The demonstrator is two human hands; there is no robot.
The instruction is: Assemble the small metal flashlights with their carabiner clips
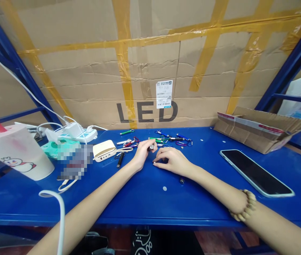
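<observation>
My left hand (143, 154) is wrapped round a small keychain flashlight (151, 147), whose round metal end faces me; the rest is hidden by the fingers. Just to its right, my right hand (170, 159) is bent low over the blue shelf, thumb and fingertips drawn together around a tiny pale thing (154, 163) too small to name. A small dark metal cap (181, 180) lies beneath my right wrist. Beyond the hands lie several coloured keychain flashlights (183, 136) with carabiner clips. A black flashlight (121, 160) rests left of my left hand.
A cream power bank (104, 151), a power strip (78, 134) with white cables and a drink cup (20, 152) stand left. On the right are a phone (256, 173) and an open cardboard box (259, 131). A large taped carton (99, 78) walls the back.
</observation>
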